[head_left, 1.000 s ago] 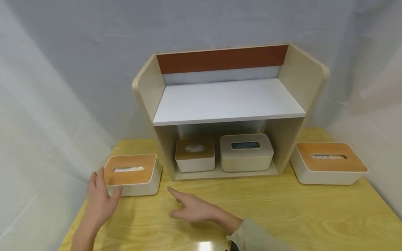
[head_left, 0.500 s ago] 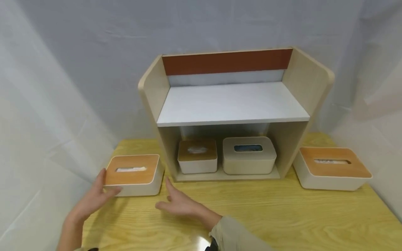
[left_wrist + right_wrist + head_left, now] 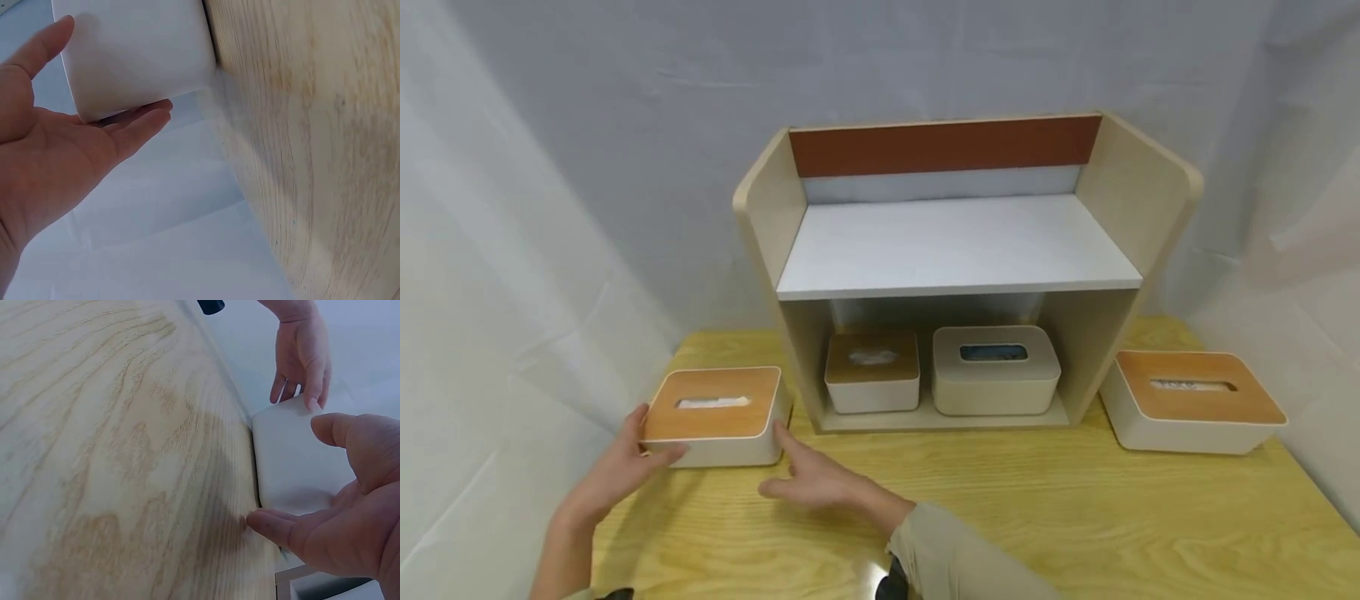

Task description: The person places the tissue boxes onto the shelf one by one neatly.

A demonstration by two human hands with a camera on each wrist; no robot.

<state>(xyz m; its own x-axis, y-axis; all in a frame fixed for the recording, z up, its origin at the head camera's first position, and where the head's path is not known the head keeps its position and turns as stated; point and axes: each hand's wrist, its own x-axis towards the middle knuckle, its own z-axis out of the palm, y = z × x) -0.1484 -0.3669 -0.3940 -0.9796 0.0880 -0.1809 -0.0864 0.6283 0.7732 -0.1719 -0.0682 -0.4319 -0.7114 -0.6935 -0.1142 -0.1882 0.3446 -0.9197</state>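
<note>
A white tissue box (image 3: 715, 408) with an orange wood-look lid stands on the table at left, white tissue showing in its slot. My left hand (image 3: 617, 471) is at its near left corner. In the left wrist view, the straight fingers (image 3: 137, 132) lie along the box's side and the thumb is at the front wall. At the other end is my right hand (image 3: 820, 479), its index fingertip right at the right side and its thumb held apart below the front. In the right wrist view, both hands flank the box (image 3: 297, 462).
A beige shelf unit (image 3: 958, 246) stands just right of the box. Its lower compartment holds a small brown-lidded tissue box (image 3: 872, 396) and a cream tissue box (image 3: 996, 392). Another orange-lidded tissue box (image 3: 1195, 404) sits on the wooden table (image 3: 1037, 508) at right. Pale sheeting hangs behind.
My right hand has moved left to the box's right end. The left hand has shifted slightly down along the left corner, closer to the box. The box stays about where it was.
</note>
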